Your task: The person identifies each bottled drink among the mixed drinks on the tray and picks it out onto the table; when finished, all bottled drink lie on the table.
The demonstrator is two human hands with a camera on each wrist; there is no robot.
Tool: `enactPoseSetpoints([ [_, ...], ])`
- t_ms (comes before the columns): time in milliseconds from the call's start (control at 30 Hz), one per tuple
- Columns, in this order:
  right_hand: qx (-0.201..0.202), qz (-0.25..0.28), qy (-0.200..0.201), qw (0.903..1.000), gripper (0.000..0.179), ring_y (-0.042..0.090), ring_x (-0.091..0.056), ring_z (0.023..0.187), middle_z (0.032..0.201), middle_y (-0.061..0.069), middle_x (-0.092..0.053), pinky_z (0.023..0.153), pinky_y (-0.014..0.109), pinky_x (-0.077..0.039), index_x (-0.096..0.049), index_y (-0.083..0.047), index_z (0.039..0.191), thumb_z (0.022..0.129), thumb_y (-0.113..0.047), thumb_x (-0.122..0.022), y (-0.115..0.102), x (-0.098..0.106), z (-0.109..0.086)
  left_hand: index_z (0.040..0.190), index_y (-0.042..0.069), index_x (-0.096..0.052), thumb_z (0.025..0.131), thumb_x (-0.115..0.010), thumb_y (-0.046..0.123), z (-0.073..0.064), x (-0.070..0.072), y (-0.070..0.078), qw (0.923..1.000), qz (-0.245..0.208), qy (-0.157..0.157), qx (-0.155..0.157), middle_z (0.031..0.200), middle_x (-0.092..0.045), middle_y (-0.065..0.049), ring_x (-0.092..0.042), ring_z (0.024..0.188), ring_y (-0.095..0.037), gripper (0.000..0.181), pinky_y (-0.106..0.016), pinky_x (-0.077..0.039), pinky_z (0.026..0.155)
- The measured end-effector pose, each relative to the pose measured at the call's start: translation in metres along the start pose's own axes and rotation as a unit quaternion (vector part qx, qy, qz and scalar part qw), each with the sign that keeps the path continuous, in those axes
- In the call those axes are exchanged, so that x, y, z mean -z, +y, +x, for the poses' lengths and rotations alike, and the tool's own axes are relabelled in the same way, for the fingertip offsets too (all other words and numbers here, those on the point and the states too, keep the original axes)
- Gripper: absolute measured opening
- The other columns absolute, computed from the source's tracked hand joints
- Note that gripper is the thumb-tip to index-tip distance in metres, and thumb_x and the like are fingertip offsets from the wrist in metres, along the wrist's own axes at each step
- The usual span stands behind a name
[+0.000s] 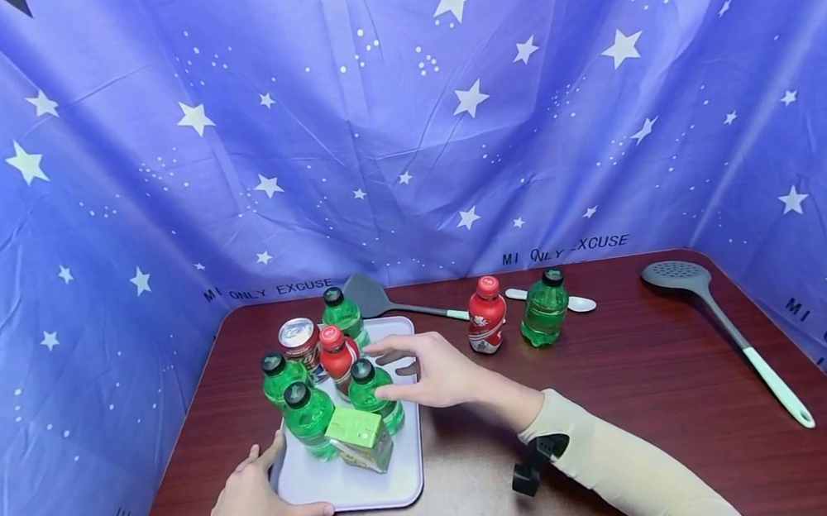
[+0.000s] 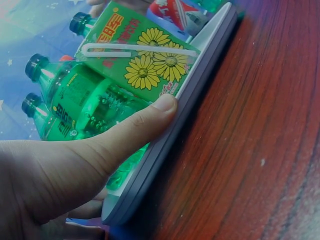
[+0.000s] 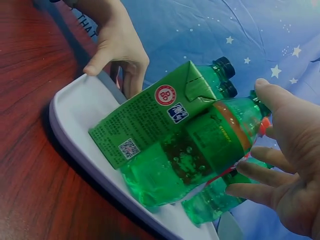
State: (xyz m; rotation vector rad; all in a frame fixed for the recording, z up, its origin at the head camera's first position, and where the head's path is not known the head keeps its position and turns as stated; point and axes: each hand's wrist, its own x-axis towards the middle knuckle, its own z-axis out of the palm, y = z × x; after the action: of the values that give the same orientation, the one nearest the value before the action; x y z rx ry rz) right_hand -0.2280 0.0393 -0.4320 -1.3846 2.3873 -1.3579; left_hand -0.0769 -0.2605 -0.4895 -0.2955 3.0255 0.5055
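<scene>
A white tray (image 1: pixel 357 494) stands at the left of the table, and my left hand (image 1: pixel 250 502) grips its near left corner, thumb along the front rim (image 2: pixel 187 95). Over the tray my right hand (image 1: pixel 435 372) spreads its fingers beside a green soda bottle (image 1: pixel 378 398); whether they touch it I cannot tell. A green drink carton (image 3: pixel 155 115) leans against that bottle. Behind stand a red bottle (image 1: pixel 337 361), a drink can (image 1: pixel 300 339) and several more green bottles (image 1: pixel 311 421), all with caps on.
Right of the tray stand another red bottle (image 1: pixel 487 317) and green bottle (image 1: pixel 544 310), with a white spoon (image 1: pixel 582 304) behind. A grey spatula (image 1: pixel 368 295) lies beyond the tray. At the far right lies a skimmer (image 1: pixel 709 296). Star-patterned cloth (image 1: pixel 401 126) encloses the table's back and sides.
</scene>
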Motion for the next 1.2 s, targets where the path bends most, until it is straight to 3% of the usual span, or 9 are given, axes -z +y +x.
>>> enactPoseSetpoints([
  [133, -0.008, 0.009, -0.005, 0.9999, 0.054, 0.013, -0.075, 0.12, 0.137, 0.0, -0.074, 0.093, 0.027, -0.063, -0.067, -0.017, 0.143, 0.093, -0.028, -0.085, 0.002, -0.004, -0.001, 0.156, 0.004, -0.051, 0.039, -0.088, 0.09, 0.0, 0.0, 0.0, 1.0, 0.001, -0.001, 0.001, 0.148, -0.052, -0.044, -0.055, 0.136, -0.061, 0.15, -0.074, -0.056, 0.085],
  [300, -0.011, 0.007, -0.012, 0.9998, 0.052, 0.013, -0.075, 0.118, 0.132, 0.001, -0.076, 0.095, 0.033, -0.063, -0.069, -0.015, 0.14, 0.092, -0.026, -0.086, 0.003, -0.009, -0.002, 0.157, 0.004, -0.051, 0.039, -0.088, 0.09, 0.001, 0.001, 0.001, 1.0, 0.0, -0.005, 0.003, 0.148, -0.051, -0.044, -0.054, 0.137, -0.061, 0.15, -0.074, -0.056, 0.086],
  [633, -0.004, -0.047, -0.033, 0.9983, 0.054, 0.01, -0.071, 0.125, 0.132, -0.005, -0.076, 0.109, 0.028, -0.055, -0.066, -0.018, 0.14, 0.092, -0.033, -0.085, 0.003, -0.017, -0.002, 0.157, 0.003, -0.05, 0.039, -0.088, 0.09, 0.0, 0.002, 0.001, 0.9999, -0.001, -0.01, 0.01, 0.148, -0.05, -0.045, -0.054, 0.136, -0.061, 0.151, -0.073, -0.056, 0.085],
  [933, -0.008, -0.058, -0.014, 0.9982, 0.053, 0.01, -0.073, 0.12, 0.129, -0.004, -0.076, 0.107, 0.029, -0.056, -0.066, -0.016, 0.139, 0.093, -0.033, -0.085, 0.005, -0.018, -0.004, 0.157, 0.004, -0.051, 0.04, -0.087, 0.091, 0.001, -0.001, 0.001, 0.9999, -0.004, -0.01, 0.008, 0.149, -0.05, -0.045, -0.054, 0.136, -0.061, 0.15, -0.073, -0.056, 0.085],
  [1200, -0.006, -0.077, 0.026, 0.9967, 0.054, 0.01, -0.073, 0.113, 0.126, -0.002, -0.076, 0.098, 0.036, -0.061, -0.067, -0.014, 0.138, 0.091, -0.033, -0.086, 0.005, -0.006, -0.007, 0.157, 0.003, -0.05, 0.039, -0.087, 0.091, 0.002, 0.0, 0.0, 0.9999, -0.001, -0.012, 0.012, 0.149, -0.05, -0.044, -0.053, 0.136, -0.062, 0.151, -0.073, -0.056, 0.086],
])
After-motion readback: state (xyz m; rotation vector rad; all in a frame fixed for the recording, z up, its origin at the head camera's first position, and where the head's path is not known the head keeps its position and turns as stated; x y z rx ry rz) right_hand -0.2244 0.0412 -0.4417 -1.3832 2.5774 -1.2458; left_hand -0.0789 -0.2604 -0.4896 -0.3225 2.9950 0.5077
